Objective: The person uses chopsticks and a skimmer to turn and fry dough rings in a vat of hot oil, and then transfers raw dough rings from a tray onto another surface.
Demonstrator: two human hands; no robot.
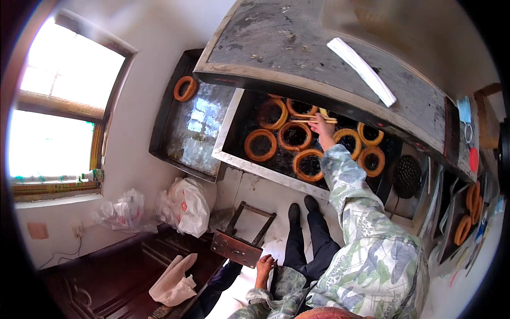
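Observation:
My right hand (322, 129) grips a pair of long wooden chopsticks (306, 118) over a dark, oil-filled frying trough. Pale metal forms the trough's rim (227, 127). Several golden-brown dough rings float in it, among them a dough ring (295, 136) just below the chopsticks and another dough ring (308, 165) at the near side. A pale yellow piece (323, 112) shows by my fingers; its shape is mostly hidden. Low in the view, my left hand (263, 267) is held near my lap beside a wooden stool (236, 248), its fingers curled closed. What it may hold cannot be made out.
Left of the trough, a shallow metal tray (194, 146) bears a fried ring (185, 89). A dark counter (265, 37) with a white folded strip (362, 72) overhangs the far side. A round strainer (407, 176) lies right. White plastic bag (187, 207) stands near the stool.

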